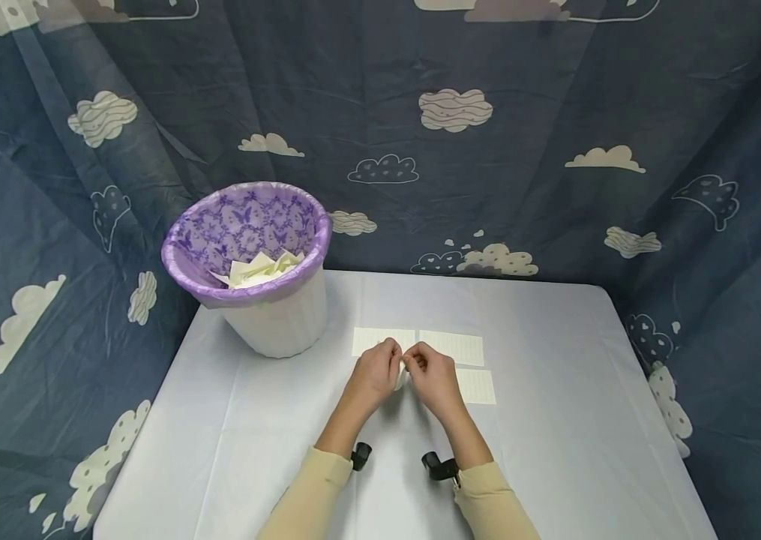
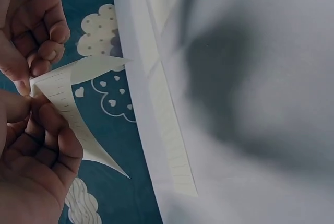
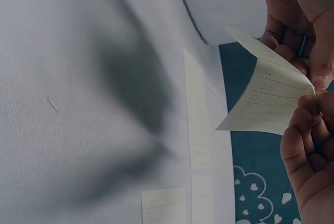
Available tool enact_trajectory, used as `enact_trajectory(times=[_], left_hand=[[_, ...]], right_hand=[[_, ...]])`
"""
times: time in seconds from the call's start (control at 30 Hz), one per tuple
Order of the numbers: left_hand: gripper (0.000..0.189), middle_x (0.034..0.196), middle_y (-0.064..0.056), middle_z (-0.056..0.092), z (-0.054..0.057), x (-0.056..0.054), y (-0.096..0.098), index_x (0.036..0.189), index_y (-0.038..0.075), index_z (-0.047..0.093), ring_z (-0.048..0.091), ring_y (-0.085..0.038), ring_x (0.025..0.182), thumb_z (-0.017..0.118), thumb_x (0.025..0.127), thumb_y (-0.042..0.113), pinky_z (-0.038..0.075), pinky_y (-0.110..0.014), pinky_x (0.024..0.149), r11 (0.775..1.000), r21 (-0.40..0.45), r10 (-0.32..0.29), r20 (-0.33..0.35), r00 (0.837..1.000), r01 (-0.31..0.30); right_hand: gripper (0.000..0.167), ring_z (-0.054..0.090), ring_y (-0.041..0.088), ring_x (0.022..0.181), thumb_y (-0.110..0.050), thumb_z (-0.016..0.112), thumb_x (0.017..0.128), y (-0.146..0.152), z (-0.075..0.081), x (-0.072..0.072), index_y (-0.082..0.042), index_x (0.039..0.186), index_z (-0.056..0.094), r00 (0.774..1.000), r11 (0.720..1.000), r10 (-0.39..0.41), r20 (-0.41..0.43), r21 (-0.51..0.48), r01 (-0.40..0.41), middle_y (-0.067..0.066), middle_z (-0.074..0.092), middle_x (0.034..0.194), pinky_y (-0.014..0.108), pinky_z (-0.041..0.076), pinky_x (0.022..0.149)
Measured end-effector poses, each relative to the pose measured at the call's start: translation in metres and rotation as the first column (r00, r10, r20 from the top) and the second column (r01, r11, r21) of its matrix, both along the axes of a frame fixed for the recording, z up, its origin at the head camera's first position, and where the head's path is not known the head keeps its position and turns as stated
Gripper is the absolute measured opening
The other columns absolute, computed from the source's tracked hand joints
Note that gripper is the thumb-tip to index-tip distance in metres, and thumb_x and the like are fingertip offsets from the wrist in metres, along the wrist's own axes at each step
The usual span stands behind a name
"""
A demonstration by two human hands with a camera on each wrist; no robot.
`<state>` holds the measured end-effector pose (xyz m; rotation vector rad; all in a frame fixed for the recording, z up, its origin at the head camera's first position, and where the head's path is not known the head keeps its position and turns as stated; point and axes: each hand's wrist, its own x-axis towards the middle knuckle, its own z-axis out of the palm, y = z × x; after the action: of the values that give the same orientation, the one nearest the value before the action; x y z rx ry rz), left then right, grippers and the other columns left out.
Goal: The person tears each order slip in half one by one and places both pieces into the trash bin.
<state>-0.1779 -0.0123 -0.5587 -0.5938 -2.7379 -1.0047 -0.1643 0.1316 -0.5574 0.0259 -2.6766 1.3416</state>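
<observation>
Both hands meet over the table and pinch one pale yellow ruled paper sheet (image 2: 78,109) at its upper edge. My left hand (image 1: 376,367) holds it from the left, and my right hand (image 1: 434,375) from the right, with their fingertips close together. Below the fingers the sheet hangs bent, its two lower corners spreading apart, as the right wrist view shows with the ruled sheet (image 3: 271,93). Its top edge is hidden by the fingers. Flat on the table lie three similar sheets: a back left one (image 1: 380,337), a back right one (image 1: 453,347) and a front right one (image 1: 477,386).
To the left stands a white bin (image 1: 279,322) lined with a purple butterfly-print bag (image 1: 252,217); crumpled pale yellow papers (image 1: 259,268) lie inside. The white-covered table (image 1: 555,420) is bordered by a dark blue cloud-print curtain (image 1: 522,172) at the back and sides.
</observation>
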Motion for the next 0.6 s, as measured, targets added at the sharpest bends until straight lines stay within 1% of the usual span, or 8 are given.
enact_trajectory(times=[0.13, 0.23, 0.4, 0.6], left_hand=[[0.016, 0.077, -0.002, 0.063, 0.005, 0.001, 0.001, 0.095, 0.007, 0.062, 0.048, -0.008, 0.066, 0.054, 0.109, 0.009, 0.042, -0.020, 0.058, 0.999, 0.044, 0.006, -0.020, 1.000, -0.005], [0.014, 0.077, -0.002, 0.062, 0.008, 0.002, 0.003, 0.096, 0.008, 0.062, 0.049, -0.009, 0.066, 0.056, 0.109, 0.009, 0.043, -0.021, 0.057, 0.998, 0.066, 0.019, -0.022, 1.000, -0.017], [0.013, 0.081, -0.004, 0.064, 0.010, 0.004, 0.005, 0.096, 0.008, 0.061, 0.051, -0.010, 0.068, 0.057, 0.109, 0.010, 0.045, -0.022, 0.060, 0.998, 0.058, 0.039, -0.027, 0.999, -0.037], [0.013, 0.080, -0.003, 0.062, 0.013, 0.007, 0.007, 0.095, 0.008, 0.060, 0.051, -0.010, 0.068, 0.058, 0.108, 0.008, 0.045, -0.022, 0.059, 0.997, 0.066, 0.051, -0.054, 0.997, -0.048]], right_hand=[[0.010, 0.058, 0.009, 0.068, -0.013, 0.072, 0.101, 0.000, 0.003, 0.001, -0.007, 0.092, 0.073, 1.000, 0.999, -0.016, -0.006, -0.033, 0.016, 0.005, 0.073, 0.078, 0.020, 0.046, 0.062], [0.010, 0.057, 0.009, 0.067, -0.012, 0.071, 0.101, 0.001, 0.004, 0.001, -0.008, 0.093, 0.073, 1.000, 0.998, -0.025, -0.007, -0.065, 0.025, 0.005, 0.074, 0.078, 0.020, 0.046, 0.061], [0.010, 0.059, 0.008, 0.066, -0.012, 0.071, 0.101, 0.002, 0.006, 0.003, -0.006, 0.092, 0.073, 0.999, 0.993, -0.033, -0.013, -0.114, 0.032, 0.008, 0.074, 0.078, 0.020, 0.046, 0.060], [0.012, 0.061, 0.007, 0.068, -0.013, 0.071, 0.101, 0.002, 0.007, 0.005, -0.005, 0.094, 0.073, 0.999, 0.985, -0.045, 0.011, -0.164, 0.046, 0.009, 0.074, 0.080, 0.019, 0.049, 0.061]])
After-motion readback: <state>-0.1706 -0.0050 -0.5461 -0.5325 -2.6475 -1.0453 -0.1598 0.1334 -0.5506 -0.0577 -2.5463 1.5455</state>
